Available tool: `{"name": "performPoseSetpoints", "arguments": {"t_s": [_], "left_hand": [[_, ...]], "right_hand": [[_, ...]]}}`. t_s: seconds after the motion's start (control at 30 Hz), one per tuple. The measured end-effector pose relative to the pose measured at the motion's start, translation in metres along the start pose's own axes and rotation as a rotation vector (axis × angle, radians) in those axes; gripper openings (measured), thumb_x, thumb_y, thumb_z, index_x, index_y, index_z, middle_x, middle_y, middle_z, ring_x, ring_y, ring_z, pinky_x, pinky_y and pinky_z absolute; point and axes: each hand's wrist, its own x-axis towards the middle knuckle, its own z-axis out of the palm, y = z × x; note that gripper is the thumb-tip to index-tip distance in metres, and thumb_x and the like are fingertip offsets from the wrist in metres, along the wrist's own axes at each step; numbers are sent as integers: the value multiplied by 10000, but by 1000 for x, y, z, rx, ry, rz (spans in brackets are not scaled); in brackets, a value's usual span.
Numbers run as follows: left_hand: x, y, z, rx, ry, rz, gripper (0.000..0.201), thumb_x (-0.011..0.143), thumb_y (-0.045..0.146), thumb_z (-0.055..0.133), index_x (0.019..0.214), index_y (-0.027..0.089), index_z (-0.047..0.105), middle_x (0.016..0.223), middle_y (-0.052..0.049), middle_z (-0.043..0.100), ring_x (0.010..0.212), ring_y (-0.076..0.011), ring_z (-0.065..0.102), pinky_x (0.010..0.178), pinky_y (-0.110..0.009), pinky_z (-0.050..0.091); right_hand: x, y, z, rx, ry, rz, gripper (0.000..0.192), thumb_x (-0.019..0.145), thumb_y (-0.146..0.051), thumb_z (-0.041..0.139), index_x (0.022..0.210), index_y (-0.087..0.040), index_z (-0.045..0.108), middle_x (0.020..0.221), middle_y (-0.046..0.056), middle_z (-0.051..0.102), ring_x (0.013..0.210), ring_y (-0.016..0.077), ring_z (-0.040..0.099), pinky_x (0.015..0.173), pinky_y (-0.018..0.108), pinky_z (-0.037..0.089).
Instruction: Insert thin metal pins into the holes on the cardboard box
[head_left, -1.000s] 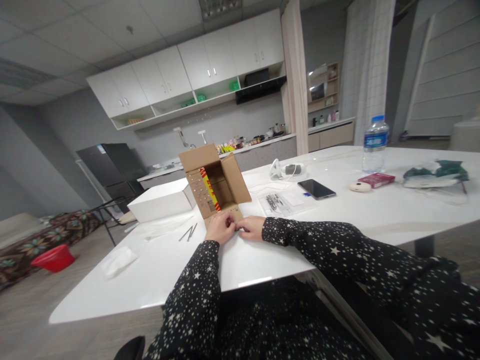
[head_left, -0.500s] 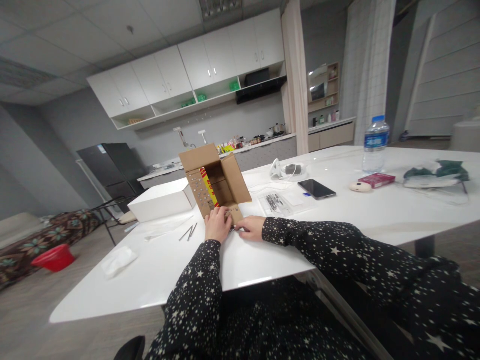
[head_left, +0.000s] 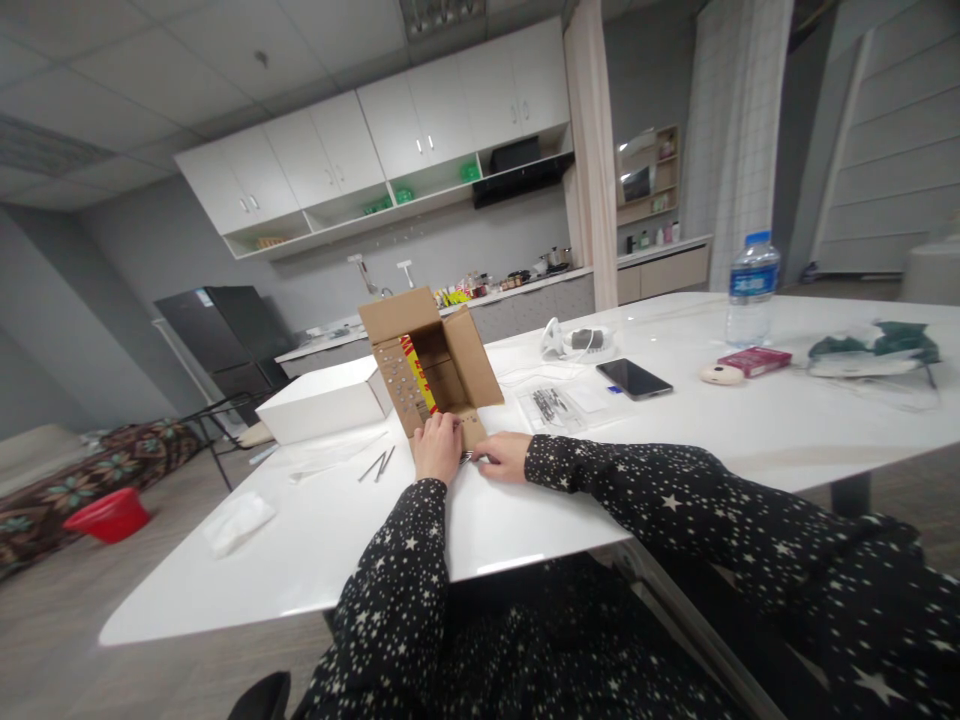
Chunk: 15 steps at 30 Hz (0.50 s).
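Observation:
An open cardboard box [head_left: 465, 375] with a red and yellow printed strip stands on the white table, its mouth facing me and its flaps spread. My left hand [head_left: 439, 447] is closed over the box's lower front flap, fingers bent and partly hidden. Just to its right, my right hand [head_left: 504, 457] has its thumb and fingers pinched together at the flap's near edge. A small shiny metal piece [head_left: 466, 457] shows between the two hands; it is too small to name. Left of my left hand lie two thin metal rods [head_left: 376, 464].
A white box [head_left: 322, 402] stands behind on the left, with crumpled white tissue [head_left: 238, 522] nearer me. To the right are a clear bag of small parts [head_left: 559, 405], a phone [head_left: 634, 378], a cream oval object [head_left: 722, 374], a pink pack [head_left: 756, 361] and a water bottle [head_left: 751, 288].
My left hand has shifted slightly to the right along the flap, its fingers drawn closer together. My right hand and the box stay nearly where they were.

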Motion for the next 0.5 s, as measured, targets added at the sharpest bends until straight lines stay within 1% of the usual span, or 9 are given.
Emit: {"name": "performPoseSetpoints", "arguments": {"t_s": [0.2, 0.33, 0.5], "left_hand": [[1, -1, -1, -40, 62, 9, 193, 890, 273, 370, 952, 200, 537, 989, -85, 601, 964, -238, 535, 827, -380, 356], [0, 2, -6, -138, 125, -21, 173, 880, 264, 381, 952, 191, 521, 969, -81, 609, 951, -218, 542, 842, -368, 350], [1, 2, -9, -240, 200, -36, 131, 851, 254, 418, 912, 190, 515, 873, -50, 628, 880, -199, 569, 835, -357, 355]], "right_hand": [[-1, -1, -2, 3, -2, 0, 327, 744, -209, 510, 1016, -150, 682, 686, 37, 671, 641, 155, 583, 588, 234, 394], [-1, -1, -1, -3, -14, 9, 339, 746, -216, 512, 1034, -157, 681, 681, 37, 673, 648, 160, 588, 599, 235, 402], [-1, -1, -2, -15, -23, 5, 337, 750, -218, 508, 1034, -159, 680, 690, 40, 675, 661, 164, 591, 608, 240, 402]]}}
